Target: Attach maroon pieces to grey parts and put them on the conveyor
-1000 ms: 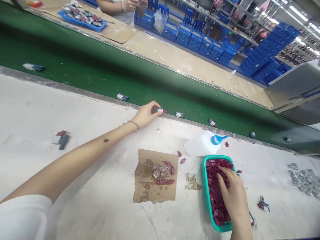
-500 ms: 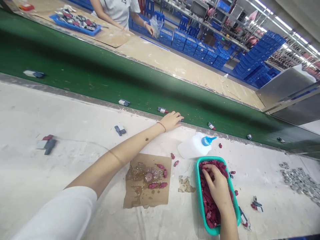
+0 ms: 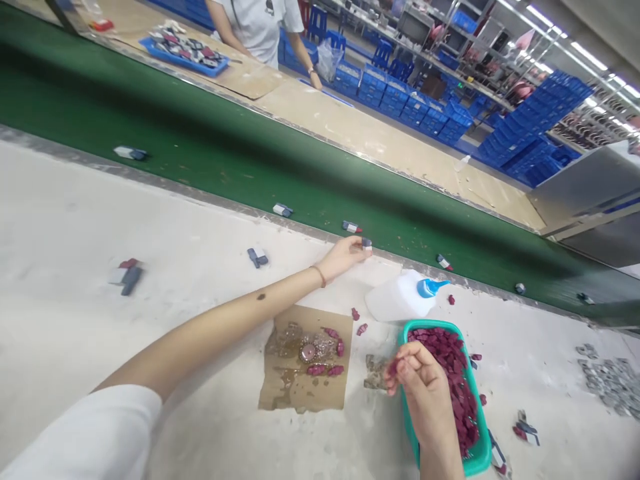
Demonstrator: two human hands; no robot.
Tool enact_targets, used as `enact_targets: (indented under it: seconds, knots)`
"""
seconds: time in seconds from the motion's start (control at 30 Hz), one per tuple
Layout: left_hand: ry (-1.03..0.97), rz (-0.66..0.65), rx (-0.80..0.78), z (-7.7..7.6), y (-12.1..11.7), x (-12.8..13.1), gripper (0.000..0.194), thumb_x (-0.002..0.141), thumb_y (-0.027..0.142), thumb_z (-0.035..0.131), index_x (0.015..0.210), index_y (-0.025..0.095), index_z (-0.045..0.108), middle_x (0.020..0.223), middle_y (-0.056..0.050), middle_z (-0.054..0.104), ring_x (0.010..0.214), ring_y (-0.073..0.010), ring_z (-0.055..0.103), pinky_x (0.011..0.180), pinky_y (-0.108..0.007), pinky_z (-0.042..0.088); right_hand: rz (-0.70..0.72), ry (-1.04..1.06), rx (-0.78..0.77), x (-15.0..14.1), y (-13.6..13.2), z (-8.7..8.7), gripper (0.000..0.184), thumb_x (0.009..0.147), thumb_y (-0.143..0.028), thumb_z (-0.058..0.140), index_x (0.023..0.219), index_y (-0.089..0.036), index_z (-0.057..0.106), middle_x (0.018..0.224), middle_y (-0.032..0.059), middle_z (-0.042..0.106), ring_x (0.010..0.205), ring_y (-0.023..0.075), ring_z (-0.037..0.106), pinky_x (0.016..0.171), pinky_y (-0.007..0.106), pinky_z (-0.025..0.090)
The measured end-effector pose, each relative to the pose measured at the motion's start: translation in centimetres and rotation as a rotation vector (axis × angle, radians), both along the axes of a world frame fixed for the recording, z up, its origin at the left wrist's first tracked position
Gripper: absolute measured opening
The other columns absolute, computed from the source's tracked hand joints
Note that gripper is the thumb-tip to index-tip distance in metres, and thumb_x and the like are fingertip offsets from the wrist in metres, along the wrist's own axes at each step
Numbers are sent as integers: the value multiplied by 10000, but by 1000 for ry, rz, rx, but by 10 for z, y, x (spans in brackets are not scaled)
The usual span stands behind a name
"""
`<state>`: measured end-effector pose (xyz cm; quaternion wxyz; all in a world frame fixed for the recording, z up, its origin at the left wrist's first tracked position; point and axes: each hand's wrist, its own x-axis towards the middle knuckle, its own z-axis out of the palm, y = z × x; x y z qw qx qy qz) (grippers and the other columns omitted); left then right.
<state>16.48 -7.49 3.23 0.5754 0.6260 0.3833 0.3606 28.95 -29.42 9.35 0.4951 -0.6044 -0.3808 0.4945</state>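
At the near edge of the green conveyor belt (image 3: 240, 180), my left hand (image 3: 345, 257) pinches a small dark blue and white plastic part (image 3: 367, 245). My right hand (image 3: 420, 380) is raised over the left rim of a green basket (image 3: 411, 433), its fingers closed on a small maroon piece (image 3: 393, 367), mostly hidden by the fingertips. Many maroon pieces (image 3: 453, 360) fill the basket. Left of it lies a cardboard sheet (image 3: 285, 393) with wet glue, a round pinkish cap (image 3: 309, 352) and several maroon pieces (image 3: 325, 370) on it.
A white bottle with a blue nozzle (image 3: 400, 297) lies behind the basket. Blue-white parts (image 3: 283, 210) ride on the belt; others (image 3: 258, 257) lie on the white table. Grey pieces (image 3: 613, 383) are heaped at right. Across the belt, a person (image 3: 265, 27) stands near a blue tray (image 3: 175, 60).
My left hand let go of one part on the belt, moved right and lifted another from it. My right hand came up out of the maroon pieces, holding one.
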Motion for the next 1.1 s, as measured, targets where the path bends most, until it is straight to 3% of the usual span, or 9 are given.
enact_targets:
  seconds: [0.13,0.23,0.4,0.5,0.63,0.87,1.0,1.1]
  knots:
    - [-112,-36,-168,1,-36,-57,346,843,475,624,848,141,532,831,-75,676,591,-104,608,549,-224,474,75,-47,-15,-31,11,-9,323,785,-504,716,799,-203,598,556,-10,618,480,135,571,430,207,436]
    - [-158,-55,-335,1,-62,-95,418,733,501,728,809,152,511,776,-45,687,479,-69,538,452,-192,388,131,-155,5,-50,19,-21,287,815,-476,681,793,-195,628,598,-1,628,538,147,594,482,222,452]
    - [-247,25,-545,5,-97,-131,420,648,427,823,837,137,586,837,-45,698,695,-130,637,625,-233,482,209,-386,47,-70,30,-43,277,842,-412,638,684,-185,625,541,-13,590,476,123,514,458,219,413]
    - [-318,61,-615,6,-112,-141,413,645,421,835,857,136,624,883,-52,693,824,-168,640,739,-274,492,298,-443,64,-75,34,-53,268,876,-385,602,694,-189,618,548,-19,578,457,117,491,443,220,399]
    - [-322,103,-631,1,-120,-146,393,646,401,839,851,128,645,830,-40,672,783,-154,593,680,-255,442,394,-597,180,-77,38,-56,228,911,-321,570,728,-198,627,557,-23,561,487,133,508,487,240,427]
    - [-414,64,-668,-2,-127,-145,525,720,367,800,1159,191,573,873,1,610,730,-132,575,670,-268,446,500,-845,452,-73,42,-57,219,987,-244,470,815,-215,602,662,12,622,609,168,593,574,265,468]
    - [-434,15,-683,-3,-130,-145,454,673,290,837,1060,186,625,976,-7,588,784,-122,573,733,-267,462,535,-940,503,-73,43,-60,248,1009,-236,427,804,-221,566,653,9,606,619,173,593,580,277,465]
    - [-447,-22,-716,-5,-130,-146,510,609,226,869,1055,189,624,1031,-1,575,758,-93,568,735,-251,475,541,-984,523,-74,42,-59,254,1012,-216,416,787,-225,536,634,1,582,608,172,580,571,276,456]
